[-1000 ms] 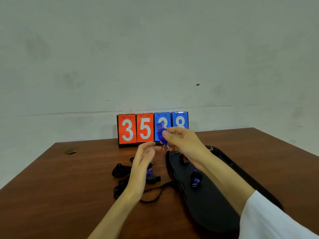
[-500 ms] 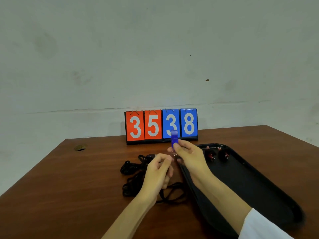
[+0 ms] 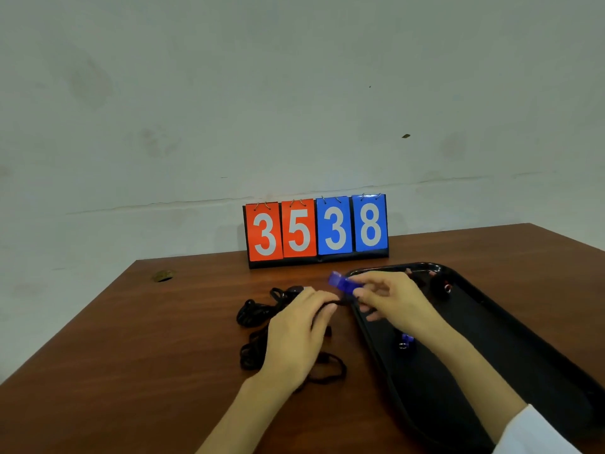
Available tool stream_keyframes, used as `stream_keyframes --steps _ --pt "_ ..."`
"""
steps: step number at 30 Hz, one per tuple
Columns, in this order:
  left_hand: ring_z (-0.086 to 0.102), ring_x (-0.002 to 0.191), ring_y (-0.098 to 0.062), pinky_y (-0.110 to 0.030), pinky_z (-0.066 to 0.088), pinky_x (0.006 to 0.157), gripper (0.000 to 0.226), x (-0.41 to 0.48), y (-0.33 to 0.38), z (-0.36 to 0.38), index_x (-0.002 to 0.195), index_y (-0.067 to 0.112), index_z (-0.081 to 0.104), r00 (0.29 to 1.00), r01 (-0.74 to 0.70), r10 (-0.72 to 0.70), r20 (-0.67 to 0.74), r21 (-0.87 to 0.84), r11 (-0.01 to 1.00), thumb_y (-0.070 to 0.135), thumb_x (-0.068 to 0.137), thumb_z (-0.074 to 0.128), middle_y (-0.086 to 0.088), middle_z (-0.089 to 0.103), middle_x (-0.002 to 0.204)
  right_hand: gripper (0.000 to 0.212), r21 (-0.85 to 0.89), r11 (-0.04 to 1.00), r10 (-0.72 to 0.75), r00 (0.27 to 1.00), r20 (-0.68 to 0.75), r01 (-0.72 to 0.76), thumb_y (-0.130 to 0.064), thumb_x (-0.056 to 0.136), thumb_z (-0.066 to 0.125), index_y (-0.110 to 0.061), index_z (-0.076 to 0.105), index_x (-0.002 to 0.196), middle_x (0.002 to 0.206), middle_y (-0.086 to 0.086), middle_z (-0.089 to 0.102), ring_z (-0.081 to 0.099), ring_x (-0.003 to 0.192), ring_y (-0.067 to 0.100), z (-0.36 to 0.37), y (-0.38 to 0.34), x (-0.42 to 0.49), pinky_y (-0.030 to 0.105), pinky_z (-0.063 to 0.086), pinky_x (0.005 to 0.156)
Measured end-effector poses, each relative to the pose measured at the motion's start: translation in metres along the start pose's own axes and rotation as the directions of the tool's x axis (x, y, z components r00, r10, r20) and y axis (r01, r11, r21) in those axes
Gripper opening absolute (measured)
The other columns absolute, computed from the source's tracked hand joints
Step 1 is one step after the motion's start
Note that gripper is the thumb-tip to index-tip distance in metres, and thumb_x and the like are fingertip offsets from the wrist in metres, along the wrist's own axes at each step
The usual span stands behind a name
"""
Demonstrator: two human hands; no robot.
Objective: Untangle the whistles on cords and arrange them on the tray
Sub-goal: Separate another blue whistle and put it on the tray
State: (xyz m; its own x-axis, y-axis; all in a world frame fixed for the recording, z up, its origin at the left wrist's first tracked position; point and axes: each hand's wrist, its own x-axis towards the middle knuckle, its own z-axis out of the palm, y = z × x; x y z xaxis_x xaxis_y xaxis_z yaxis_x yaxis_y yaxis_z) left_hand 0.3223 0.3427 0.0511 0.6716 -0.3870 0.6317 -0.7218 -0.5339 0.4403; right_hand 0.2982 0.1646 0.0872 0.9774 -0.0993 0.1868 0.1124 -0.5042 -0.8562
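Far out to the left of both hands, a small brownish mark (image 3: 163, 275) sits on the wooden table (image 3: 147, 355). Closer in, a tangle of black cords (image 3: 252, 314) lies just left of the left hand (image 3: 294, 339) and partly under it. That hand is palm down, its fingers curled onto a black cord (image 3: 339, 302) that stretches across to the right hand (image 3: 393, 304). Between the two hands, a little beyond their fingertips, is the blue whistle (image 3: 342, 285) — pinched by the right hand's thumb and fingertips over the left edge of the black tray (image 3: 523, 339). Beyond both hands stands a flip scoreboard (image 3: 316, 229) reading 3538. Just beneath the right wrist a second small blue whistle (image 3: 407, 339) lies in the tray. Past that hand, at the tray's far end, are dark whistles (image 3: 440, 286) with some red showing — too blurred to count. A white sleeve (image 3: 537, 430) covers the right forearm.
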Motion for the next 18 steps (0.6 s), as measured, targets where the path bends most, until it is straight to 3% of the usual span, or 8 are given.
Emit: stream_keyframes --steps 2,4,7,10,12,14,18 --pt "0.057 0.073 -0.003 -0.019 0.052 0.060 0.027 0.001 -0.005 -0.001 0.107 0.025 0.063 0.986 -0.152 0.161 -0.033 0.186 0.971 0.033 0.093 0.041 0.010 0.058 0.091 0.025 -0.067 0.998 0.031 0.991 0.129 -0.022 -0.010 0.087 0.059 -0.020 0.063 0.110 0.085 0.000 0.067 0.066 0.074 0.009 -0.004 0.001 -0.002 0.021 0.056 0.066" --pt "0.058 0.068 -0.008 -0.023 0.054 0.055 0.030 0.003 -0.007 -0.003 0.106 0.022 0.064 0.974 -0.203 0.221 -0.058 0.225 0.953 0.031 0.091 0.040 0.004 0.060 0.087 0.017 -0.052 0.997 0.064 0.968 0.241 -0.053 -0.008 0.086 0.060 -0.016 0.066 0.100 0.080 0.003 0.069 0.067 0.070 0.009 -0.008 0.000 -0.004 0.023 0.057 0.067" --pt "0.054 0.071 -0.003 -0.010 0.045 0.064 0.030 0.004 -0.010 -0.005 0.105 0.022 0.067 0.973 -0.208 0.222 -0.056 0.188 0.960 0.030 0.091 0.043 0.006 0.059 0.085 0.011 -0.032 0.997 0.075 0.905 0.419 -0.068 -0.008 0.087 0.059 -0.015 0.067 0.088 0.077 0.003 0.069 0.067 0.068 0.011 -0.015 -0.003 -0.010 0.021 0.055 0.063" --pt "0.052 0.083 0.012 0.001 0.036 0.079 0.023 0.005 -0.008 -0.007 0.110 0.024 0.069 0.992 -0.124 0.123 -0.027 -0.009 0.992 0.022 0.091 0.055 0.022 0.059 0.088 0.013 0.040 0.997 0.041 0.848 0.529 -0.073 -0.006 0.088 0.057 -0.015 0.066 0.085 0.076 0.002 0.069 0.068 0.072 0.014 -0.018 -0.007 -0.015 0.022 0.056 0.066" --pt "0.051 0.095 0.022 0.001 0.035 0.088 0.025 0.006 -0.005 -0.009 0.109 0.023 0.069 0.999 -0.031 0.036 0.023 -0.164 0.986 0.011 0.090 0.059 0.031 0.057 0.096 0.014 0.121 0.990 -0.001 0.841 0.541 -0.077 -0.004 0.088 0.056 -0.013 0.066 0.084 0.076 0.003 0.069 0.067 0.072 0.015 -0.018 -0.010 -0.018 0.023 0.055 0.066" --pt "0.054 0.094 0.019 -0.002 0.039 0.086 0.026 0.005 -0.001 -0.009 0.106 0.024 0.070 0.997 0.051 -0.035 0.062 -0.274 0.961 0.007 0.090 0.057 0.028 0.062 0.095 0.013 0.199 0.977 -0.043 0.858 0.512 -0.070 -0.004 0.088 0.056 -0.012 0.066 0.084 0.075 0.004 0.069 0.067 0.071 0.015 -0.017 -0.012 -0.019 0.023 0.055 0.065" --pt "0.050 0.056 0.001 -0.014 0.041 0.060 0.028 0.002 0.006 -0.003 0.076 0.031 0.061 0.979 0.200 -0.172 0.107 -0.368 0.908 0.013 0.094 0.051 0.009 0.056 0.059 0.009 0.347 0.936 -0.087 0.923 0.375 -0.053 -0.007 0.088 0.057 -0.010 0.066 0.088 0.076 0.005 0.069 0.067 0.072 0.017 -0.006 -0.011 -0.017 0.024 0.054 0.064"
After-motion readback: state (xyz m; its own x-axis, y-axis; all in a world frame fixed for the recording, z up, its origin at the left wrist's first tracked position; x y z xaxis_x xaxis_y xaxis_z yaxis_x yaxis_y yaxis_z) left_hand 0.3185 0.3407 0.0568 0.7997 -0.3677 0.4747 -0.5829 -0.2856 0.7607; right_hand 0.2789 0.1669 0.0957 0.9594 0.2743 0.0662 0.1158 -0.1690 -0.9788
